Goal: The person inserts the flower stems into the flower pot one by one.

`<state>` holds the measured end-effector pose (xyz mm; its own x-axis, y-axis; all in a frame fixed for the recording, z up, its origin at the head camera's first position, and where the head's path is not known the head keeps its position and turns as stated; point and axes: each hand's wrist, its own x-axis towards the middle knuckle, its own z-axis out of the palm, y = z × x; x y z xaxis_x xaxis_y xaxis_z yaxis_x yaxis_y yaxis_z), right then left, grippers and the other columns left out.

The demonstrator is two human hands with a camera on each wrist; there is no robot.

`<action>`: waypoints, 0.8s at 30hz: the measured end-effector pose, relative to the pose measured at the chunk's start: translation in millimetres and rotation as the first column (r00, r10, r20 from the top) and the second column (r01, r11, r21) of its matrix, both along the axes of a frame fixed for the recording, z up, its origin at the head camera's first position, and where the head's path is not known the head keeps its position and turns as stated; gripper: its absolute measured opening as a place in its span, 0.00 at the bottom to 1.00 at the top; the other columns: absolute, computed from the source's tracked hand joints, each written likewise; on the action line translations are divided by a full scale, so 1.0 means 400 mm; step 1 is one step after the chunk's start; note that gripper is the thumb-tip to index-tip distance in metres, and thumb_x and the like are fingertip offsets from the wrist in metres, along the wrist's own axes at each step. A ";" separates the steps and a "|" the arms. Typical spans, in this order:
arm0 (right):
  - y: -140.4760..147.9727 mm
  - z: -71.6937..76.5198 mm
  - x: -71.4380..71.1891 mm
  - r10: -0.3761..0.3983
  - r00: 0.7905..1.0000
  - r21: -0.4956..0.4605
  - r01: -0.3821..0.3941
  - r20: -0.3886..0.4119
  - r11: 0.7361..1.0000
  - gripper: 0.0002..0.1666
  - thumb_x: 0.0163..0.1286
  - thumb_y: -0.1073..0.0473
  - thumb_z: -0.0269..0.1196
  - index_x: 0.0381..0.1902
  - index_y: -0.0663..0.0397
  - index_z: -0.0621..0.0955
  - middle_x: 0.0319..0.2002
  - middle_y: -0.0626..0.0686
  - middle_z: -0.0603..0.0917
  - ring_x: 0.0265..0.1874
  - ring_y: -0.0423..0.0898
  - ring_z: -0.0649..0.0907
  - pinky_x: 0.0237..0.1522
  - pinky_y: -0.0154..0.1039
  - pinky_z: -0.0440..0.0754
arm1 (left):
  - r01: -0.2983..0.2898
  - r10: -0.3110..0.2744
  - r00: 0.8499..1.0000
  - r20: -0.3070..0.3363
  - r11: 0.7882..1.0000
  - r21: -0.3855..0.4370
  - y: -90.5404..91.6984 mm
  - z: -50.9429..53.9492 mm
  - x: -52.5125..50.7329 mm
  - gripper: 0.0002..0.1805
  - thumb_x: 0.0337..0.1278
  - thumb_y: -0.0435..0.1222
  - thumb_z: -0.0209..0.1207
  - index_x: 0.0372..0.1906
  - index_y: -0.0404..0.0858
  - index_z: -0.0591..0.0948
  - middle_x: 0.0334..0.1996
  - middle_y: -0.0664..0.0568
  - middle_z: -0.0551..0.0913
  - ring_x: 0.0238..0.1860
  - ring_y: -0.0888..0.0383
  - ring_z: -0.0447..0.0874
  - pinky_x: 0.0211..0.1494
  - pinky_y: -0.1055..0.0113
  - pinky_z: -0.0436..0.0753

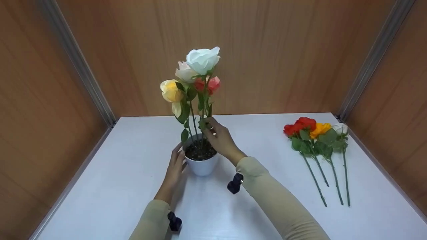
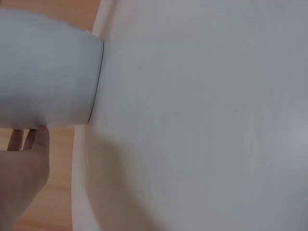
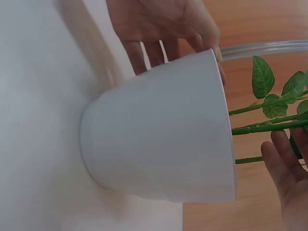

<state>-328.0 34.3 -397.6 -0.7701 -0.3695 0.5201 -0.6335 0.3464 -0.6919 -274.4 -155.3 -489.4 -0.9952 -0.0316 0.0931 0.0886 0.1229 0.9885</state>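
A white flower pot (image 1: 201, 168) of dark soil (image 1: 196, 154) stands upright on the table. Artificial roses rise from it: a tall white rose (image 1: 202, 61), a pale pink rose (image 1: 185, 72), a yellow rose (image 1: 171, 91) and a coral-red rose (image 1: 213, 85). My left hand (image 1: 175, 165) holds the pot's left side, its thumb near the rim in the right wrist view. Just above the rim, my right hand (image 1: 222, 138) pinches a green rose stem (image 3: 269, 128); which bloom it bears I cannot tell. The left wrist view shows fingers (image 2: 42, 139) touching the pot's wall.
At the table's right lie several loose roses: red blooms (image 1: 303, 124), an orange rose (image 1: 320, 129) and a white rose (image 1: 340, 128), stems pointing toward me. Wooden panels (image 1: 267, 60) enclose the white table (image 1: 110, 186) at the back and sides, with metal rails at the corners.
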 end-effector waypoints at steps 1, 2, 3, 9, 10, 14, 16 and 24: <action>-0.003 -0.001 -0.001 0.000 1.000 -0.001 0.000 0.005 1.000 0.11 0.80 0.59 0.53 0.56 0.54 0.75 0.41 0.55 0.84 0.39 0.52 0.86 0.36 0.39 0.85 | 0.000 0.000 1.000 0.000 1.000 0.002 -0.001 0.000 0.000 0.31 0.81 0.52 0.36 0.80 0.46 0.50 0.76 0.38 0.56 0.75 0.38 0.56 0.75 0.43 0.60; -0.005 -0.003 -0.001 -0.002 1.000 0.002 0.002 0.012 1.000 0.12 0.80 0.59 0.53 0.57 0.54 0.75 0.41 0.55 0.84 0.40 0.52 0.86 0.37 0.39 0.85 | 0.001 -0.001 1.000 0.000 1.000 0.004 -0.001 0.000 0.000 0.31 0.82 0.52 0.36 0.80 0.46 0.50 0.76 0.37 0.56 0.75 0.38 0.56 0.75 0.43 0.60; -0.008 -0.004 -0.001 -0.006 1.000 0.007 0.006 0.015 1.000 0.12 0.80 0.59 0.53 0.57 0.54 0.75 0.41 0.54 0.84 0.40 0.52 0.86 0.38 0.39 0.85 | 0.002 -0.002 1.000 0.002 1.000 0.007 -0.002 0.000 0.000 0.31 0.82 0.51 0.36 0.80 0.45 0.50 0.76 0.37 0.56 0.75 0.38 0.56 0.75 0.43 0.60; -0.023 -0.010 0.002 -0.031 0.999 0.031 0.030 0.040 0.999 0.14 0.79 0.59 0.55 0.59 0.52 0.76 0.43 0.50 0.84 0.44 0.44 0.83 0.46 0.38 0.84 | 0.015 -0.016 1.000 0.010 0.999 0.037 -0.002 0.002 -0.003 0.29 0.83 0.45 0.36 0.80 0.40 0.50 0.75 0.32 0.55 0.74 0.34 0.55 0.74 0.40 0.59; -0.026 -0.012 0.001 -0.036 0.999 0.033 0.035 0.037 0.999 0.14 0.79 0.59 0.56 0.59 0.52 0.76 0.44 0.50 0.84 0.44 0.43 0.83 0.47 0.38 0.84 | 0.019 -0.019 1.000 0.005 0.999 0.038 -0.002 0.002 -0.003 0.29 0.83 0.44 0.36 0.80 0.39 0.49 0.75 0.32 0.55 0.74 0.34 0.55 0.74 0.40 0.59; -0.034 -0.023 -0.003 -0.059 0.998 0.047 0.059 0.007 0.997 0.12 0.78 0.59 0.57 0.55 0.53 0.79 0.43 0.50 0.84 0.44 0.42 0.83 0.47 0.38 0.84 | 0.016 -0.016 1.000 -0.014 1.000 0.019 -0.001 0.000 0.001 0.29 0.83 0.46 0.35 0.80 0.42 0.50 0.76 0.35 0.55 0.74 0.35 0.56 0.75 0.42 0.60; -0.037 -0.028 -0.004 -0.069 0.998 0.055 0.069 -0.004 0.996 0.10 0.78 0.60 0.58 0.53 0.54 0.80 0.42 0.51 0.85 0.43 0.43 0.83 0.45 0.39 0.84 | 0.010 -0.009 1.000 -0.023 1.000 0.011 -0.002 -0.002 0.003 0.30 0.83 0.48 0.35 0.80 0.45 0.50 0.76 0.37 0.55 0.74 0.37 0.56 0.75 0.43 0.60; -0.042 -0.041 -0.005 -0.101 0.995 0.116 0.099 0.008 0.988 0.10 0.78 0.59 0.58 0.50 0.55 0.82 0.46 0.51 0.86 0.49 0.44 0.84 0.52 0.38 0.83 | 0.007 -0.007 1.000 -0.013 1.000 0.006 -0.003 -0.003 0.004 0.31 0.81 0.53 0.36 0.80 0.48 0.50 0.76 0.38 0.56 0.75 0.38 0.56 0.75 0.44 0.60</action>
